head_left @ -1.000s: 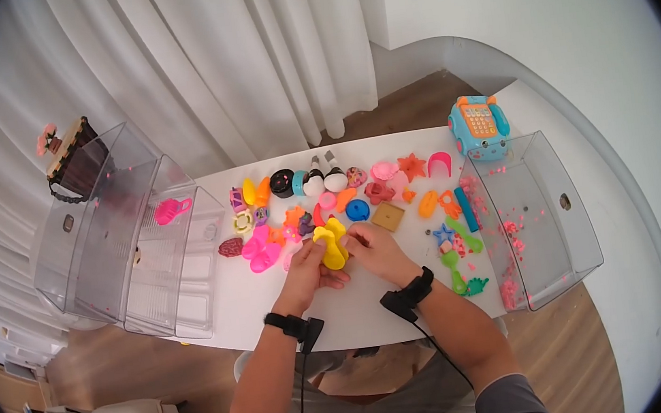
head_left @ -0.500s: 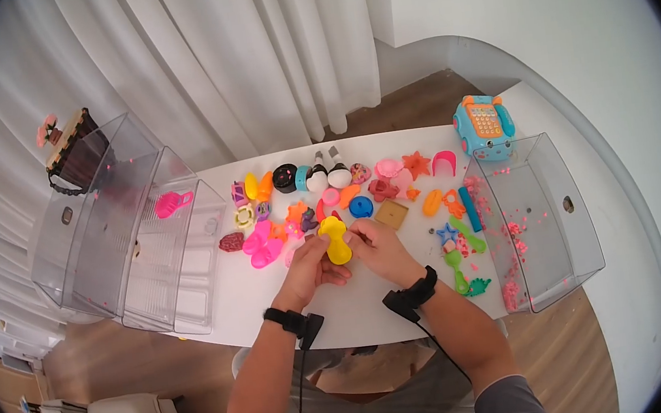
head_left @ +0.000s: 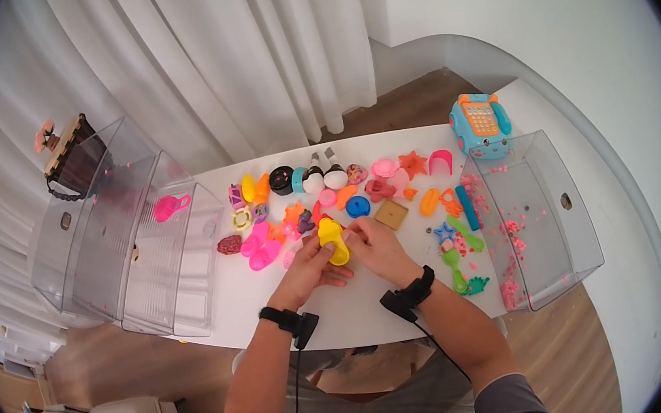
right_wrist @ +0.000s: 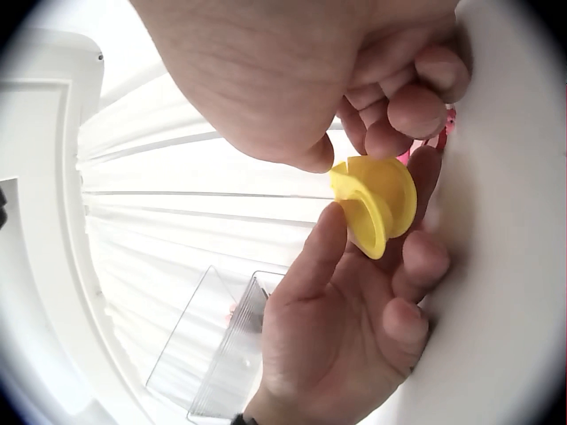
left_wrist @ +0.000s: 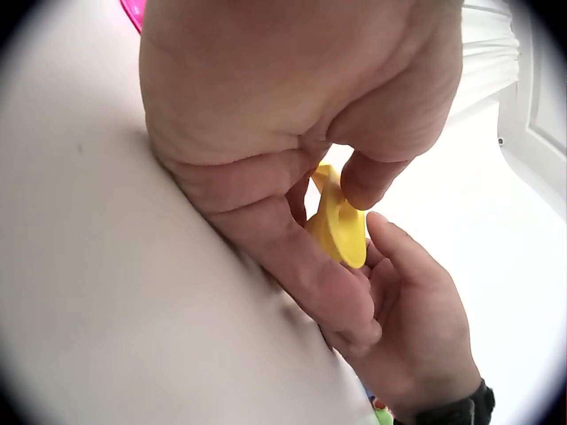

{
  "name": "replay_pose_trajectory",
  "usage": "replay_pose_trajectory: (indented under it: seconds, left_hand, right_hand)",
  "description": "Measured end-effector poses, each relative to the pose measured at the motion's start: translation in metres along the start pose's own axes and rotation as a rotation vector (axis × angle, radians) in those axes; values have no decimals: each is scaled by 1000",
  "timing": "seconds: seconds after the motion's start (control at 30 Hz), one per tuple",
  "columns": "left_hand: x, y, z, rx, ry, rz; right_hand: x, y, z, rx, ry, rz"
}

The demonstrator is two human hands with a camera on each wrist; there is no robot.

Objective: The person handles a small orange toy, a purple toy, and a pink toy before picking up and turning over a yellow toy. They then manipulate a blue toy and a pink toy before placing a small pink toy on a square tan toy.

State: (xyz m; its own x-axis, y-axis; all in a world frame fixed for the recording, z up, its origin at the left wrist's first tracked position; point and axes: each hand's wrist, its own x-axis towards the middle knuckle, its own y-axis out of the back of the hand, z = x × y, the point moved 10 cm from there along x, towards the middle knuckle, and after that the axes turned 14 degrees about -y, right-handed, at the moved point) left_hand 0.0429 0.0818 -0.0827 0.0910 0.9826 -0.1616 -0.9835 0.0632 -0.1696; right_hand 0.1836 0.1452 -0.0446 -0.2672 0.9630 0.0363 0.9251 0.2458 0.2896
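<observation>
A small yellow plastic mold [head_left: 333, 235], made of two folded halves, is held between both hands close over the front middle of the white table. My left hand [head_left: 307, 273] pinches it from the left, thumb on top and fingers beneath. From the right, my right hand [head_left: 382, 249] holds its edge between thumb and curled fingers. The right wrist view shows the halves of the yellow mold [right_wrist: 376, 202] parted by a narrow gap, the left thumb pressing its near side. Just beyond lie a pink two-part mold [head_left: 260, 247] and a blue round lid [head_left: 357, 207].
Several colourful toys spread over the back of the white table [head_left: 342, 311]. Clear bins stand on both sides, the left one [head_left: 100, 257] with a pink scoop [head_left: 172, 207], the right one [head_left: 544, 223] with pink crumbs. A toy phone [head_left: 480, 126] sits at the back right.
The mold's two halves stood spread apart a second ago, and have since been folded together. It now tilts slightly in the hands, which have stayed in nearly the same place.
</observation>
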Motion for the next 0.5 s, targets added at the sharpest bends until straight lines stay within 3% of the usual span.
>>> replay_pose_trajectory:
  seconds: [0.13, 0.23, 0.3, 0.43, 0.5]
  left_hand:
    - [0, -2, -1, -84, 26, -40]
    - [0, 0, -1, -169, 29, -28]
    - [0, 3, -4, -213, 22, -3]
    - [-1, 8, -8, -187, -14, 44]
    - [0, 7, -7, -162, -30, 49]
  right_hand:
    - [1, -7, -2, -127, -20, -151]
    - [-1, -6, -5, -126, -21, -121]
    - [-3, 12, -8, -116, -6, 87]
    - [-6, 22, -16, -133, -13, 143]
    - [-9, 16, -25, -208, 84, 124]
